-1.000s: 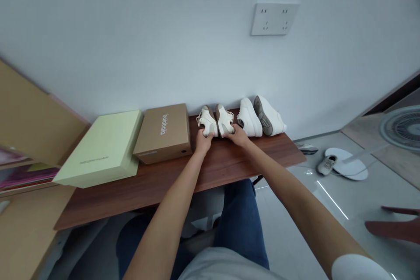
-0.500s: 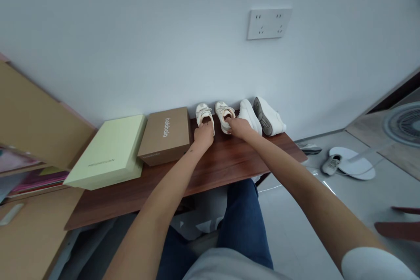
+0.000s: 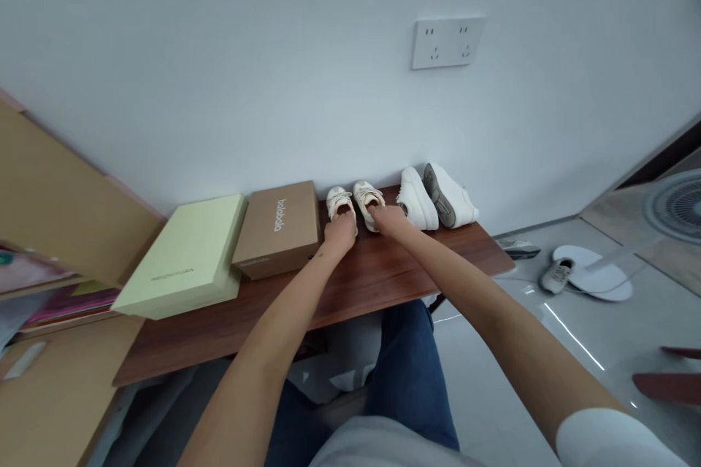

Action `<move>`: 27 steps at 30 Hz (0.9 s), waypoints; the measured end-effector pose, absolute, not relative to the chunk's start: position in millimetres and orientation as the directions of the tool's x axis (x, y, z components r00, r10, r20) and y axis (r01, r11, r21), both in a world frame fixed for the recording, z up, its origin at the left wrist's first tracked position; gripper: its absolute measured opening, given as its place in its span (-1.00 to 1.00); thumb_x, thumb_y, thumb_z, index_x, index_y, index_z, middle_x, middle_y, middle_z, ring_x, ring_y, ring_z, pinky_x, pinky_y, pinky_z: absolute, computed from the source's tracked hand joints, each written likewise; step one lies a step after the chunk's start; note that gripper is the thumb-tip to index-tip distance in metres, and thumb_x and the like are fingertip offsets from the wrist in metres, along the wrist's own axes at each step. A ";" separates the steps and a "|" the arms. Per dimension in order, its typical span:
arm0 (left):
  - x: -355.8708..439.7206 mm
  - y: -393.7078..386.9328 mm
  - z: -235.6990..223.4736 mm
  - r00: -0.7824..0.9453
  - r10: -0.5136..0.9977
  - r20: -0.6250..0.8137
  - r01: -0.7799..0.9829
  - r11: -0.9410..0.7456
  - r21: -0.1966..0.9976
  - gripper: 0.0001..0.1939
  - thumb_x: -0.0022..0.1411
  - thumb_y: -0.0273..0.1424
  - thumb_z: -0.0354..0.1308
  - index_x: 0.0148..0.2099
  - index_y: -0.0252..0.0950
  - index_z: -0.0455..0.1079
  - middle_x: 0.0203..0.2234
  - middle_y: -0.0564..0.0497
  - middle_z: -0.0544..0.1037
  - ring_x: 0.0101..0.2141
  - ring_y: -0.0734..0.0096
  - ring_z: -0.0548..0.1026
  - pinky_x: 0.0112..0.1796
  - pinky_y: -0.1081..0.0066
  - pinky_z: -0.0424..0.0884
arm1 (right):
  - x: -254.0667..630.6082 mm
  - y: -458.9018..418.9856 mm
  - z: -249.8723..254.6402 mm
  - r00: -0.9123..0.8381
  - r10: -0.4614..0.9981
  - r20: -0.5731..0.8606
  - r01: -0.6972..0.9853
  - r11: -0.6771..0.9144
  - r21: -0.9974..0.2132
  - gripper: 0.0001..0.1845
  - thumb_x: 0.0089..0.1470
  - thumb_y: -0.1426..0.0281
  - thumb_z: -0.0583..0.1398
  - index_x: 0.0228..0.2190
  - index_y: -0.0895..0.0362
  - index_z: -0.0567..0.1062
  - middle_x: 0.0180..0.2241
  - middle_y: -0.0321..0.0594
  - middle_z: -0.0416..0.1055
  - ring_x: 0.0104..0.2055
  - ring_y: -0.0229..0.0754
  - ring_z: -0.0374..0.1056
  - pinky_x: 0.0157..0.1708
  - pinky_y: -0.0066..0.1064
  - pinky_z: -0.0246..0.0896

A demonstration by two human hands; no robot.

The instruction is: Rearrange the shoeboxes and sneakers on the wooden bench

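Table (image 3: 361,284), red-brown, against wall (image 3: 246,73); 1 socket plate (image 3: 448,43) above. On it: 2 boxes, 4 shoes. Left hand (image 3: 340,231), right hand (image 3: 388,220): fingers curled into 1 small shoe each, (image 3: 336,197) (image 3: 364,193) gap unclear. Fan (image 3: 682,208) on right.

Home-like room with shoes (image 3: 419,198), bench (image 3: 377,266), fan (image 3: 679,206).

The surface (image 3: 383,270) is reddish brown with darker wood grain. One box (image 3: 186,248) is plain pale yellow-green with darker lettering; the other box (image 3: 279,222) is brown with white lettering. The laced shoes (image 3: 340,198) are cream, the larger shoes (image 3: 419,201) white, one showing a grey sole (image 3: 439,197). The jeans (image 3: 410,365) are blue.
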State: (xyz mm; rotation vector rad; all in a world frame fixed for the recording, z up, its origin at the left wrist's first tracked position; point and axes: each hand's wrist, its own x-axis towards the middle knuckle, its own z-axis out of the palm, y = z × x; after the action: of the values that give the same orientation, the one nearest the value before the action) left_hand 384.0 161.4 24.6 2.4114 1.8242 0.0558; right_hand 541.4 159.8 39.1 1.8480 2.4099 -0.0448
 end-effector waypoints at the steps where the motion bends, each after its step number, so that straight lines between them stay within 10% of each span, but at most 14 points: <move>1: 383.7 161.0 24.1 0.271 0.961 -0.049 0.958 -0.264 0.113 -0.59 0.25 -0.44 0.13 0.14 -0.31 0.24 0.08 -0.31 0.43 0.15 -0.03 0.36 0.02 0.10 0.37 | 540.6 159.8 38.4 -0.253 0.962 -0.102 0.965 0.258 0.036 -0.61 0.21 0.43 0.13 0.07 0.22 0.33 0.02 0.24 0.46 -0.01 0.12 0.49 -0.10 -0.15 0.35; 14: 377.9 157.9 25.6 0.259 0.966 -0.014 0.955 -0.254 0.155 -0.53 0.18 -0.40 0.24 0.12 -0.29 0.27 0.08 -0.33 0.42 0.14 -0.07 0.37 0.03 0.10 0.34 | 535.3 150.9 42.8 -0.254 0.964 -0.075 0.967 0.253 -0.020 -0.56 0.20 0.39 0.16 0.11 0.14 0.30 0.12 0.15 0.38 0.03 0.09 0.46 -0.09 -0.19 0.34; 27: 446.4 149.2 59.3 0.432 0.861 0.267 0.793 -0.504 0.343 -0.49 0.28 -0.37 0.15 0.24 -0.35 0.20 0.06 -0.25 0.45 0.10 0.06 0.39 0.10 0.18 0.26 | 655.9 131.2 91.5 -0.048 0.959 0.279 0.968 0.113 -0.223 -0.67 0.24 0.30 0.14 0.01 0.09 0.44 0.04 -0.09 0.42 -0.03 -0.03 0.40 -0.08 -0.27 0.26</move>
State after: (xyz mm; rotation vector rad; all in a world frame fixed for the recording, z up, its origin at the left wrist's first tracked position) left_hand 446.4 149.2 59.3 2.5146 1.4668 0.6183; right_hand 655.9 131.2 91.5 2.3736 2.5799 0.0460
